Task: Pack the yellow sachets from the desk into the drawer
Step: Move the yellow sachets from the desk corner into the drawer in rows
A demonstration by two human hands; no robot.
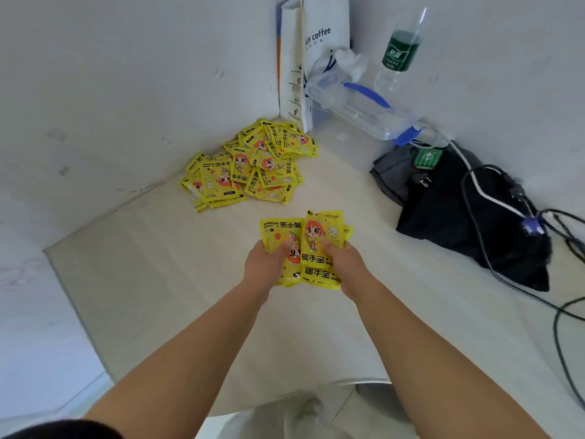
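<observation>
A loose pile of several yellow sachets [250, 163] with a red-haired cartoon figure lies on the pale desk [158, 280] in the far left corner against the wall. Over the middle of the desk I hold a bunch of the same yellow sachets [319, 229] in both hands. My left hand [267, 261] grips the bunch's left side and my right hand [346, 261] grips its right side, thumbs on top. The held sachets overlap and fan out unevenly. No drawer is in view.
A white paper coffee bag [316, 42] stands in the back corner beside a clear plastic box with blue clips [364, 106] and a green-labelled bottle [400, 49]. A black bag [459, 217] with cables [506, 280] lies at the right. The desk's front edge is near my body.
</observation>
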